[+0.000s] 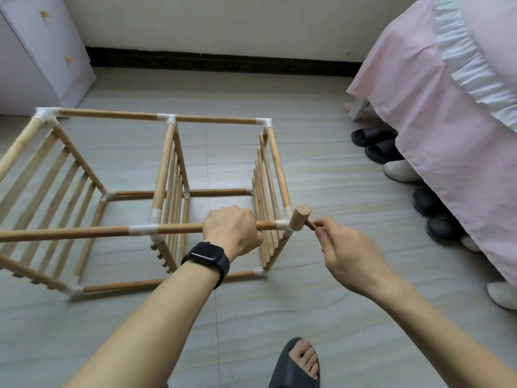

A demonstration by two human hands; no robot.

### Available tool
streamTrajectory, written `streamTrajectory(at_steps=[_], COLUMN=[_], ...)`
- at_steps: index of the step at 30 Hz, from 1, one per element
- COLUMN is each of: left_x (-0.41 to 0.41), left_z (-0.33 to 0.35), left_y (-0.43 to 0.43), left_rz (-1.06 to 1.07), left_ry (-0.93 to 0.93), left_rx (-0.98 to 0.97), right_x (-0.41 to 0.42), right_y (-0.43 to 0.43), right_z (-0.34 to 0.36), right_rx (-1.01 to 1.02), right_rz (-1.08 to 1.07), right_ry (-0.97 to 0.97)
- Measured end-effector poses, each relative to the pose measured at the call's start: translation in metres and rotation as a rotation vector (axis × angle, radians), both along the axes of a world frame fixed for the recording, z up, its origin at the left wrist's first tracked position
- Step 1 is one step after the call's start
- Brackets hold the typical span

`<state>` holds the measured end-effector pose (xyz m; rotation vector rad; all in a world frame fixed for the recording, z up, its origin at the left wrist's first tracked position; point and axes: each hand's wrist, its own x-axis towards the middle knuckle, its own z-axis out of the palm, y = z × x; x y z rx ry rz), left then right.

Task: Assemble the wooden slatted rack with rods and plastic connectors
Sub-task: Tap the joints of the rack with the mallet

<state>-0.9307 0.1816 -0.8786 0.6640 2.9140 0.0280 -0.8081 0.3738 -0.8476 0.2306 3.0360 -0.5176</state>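
Note:
The wooden rack lies on its side on the tiled floor, a frame of rods joined by white plastic connectors, with three slatted panels standing upright. My left hand, a dark watch on its wrist, grips the near top rod between the middle connector and the right corner connector. My right hand holds the handle of a small wooden mallet. The mallet's head touches the outer side of that right corner connector.
A bed with a pink cover fills the right side, with several slippers and shoes beneath its edge. A pale cabinet stands at the back left against the wall. My foot in a dark slipper is at the bottom.

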Motion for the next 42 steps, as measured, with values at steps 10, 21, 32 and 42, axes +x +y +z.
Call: streamTrajectory(at_steps=[10, 21, 32, 42], left_x=[-0.001, 0.0, 0.0, -0.011], left_z=[-0.002, -0.002, -0.002, 0.006], left_y=[0.0, 0.0, 0.0, 0.021], left_rz=[0.002, 0.004, 0.005, -0.147], left_ry=[0.0, -0.005, 0.003, 0.0], left_rx=[0.014, 0.018, 0.035, 0.142], right_x=[-0.013, -0.023, -0.018, -0.028], right_y=[-0.008, -0.017, -0.03, -0.032], right_z=[-0.004, 0.002, -0.001, 0.01], right_rx=[0.048, 0.032, 0.113, -0.119], right_rz=[0.011, 0.034, -0.033, -0.175], right_ry=[0.024, 0.196, 0.033, 0.144])
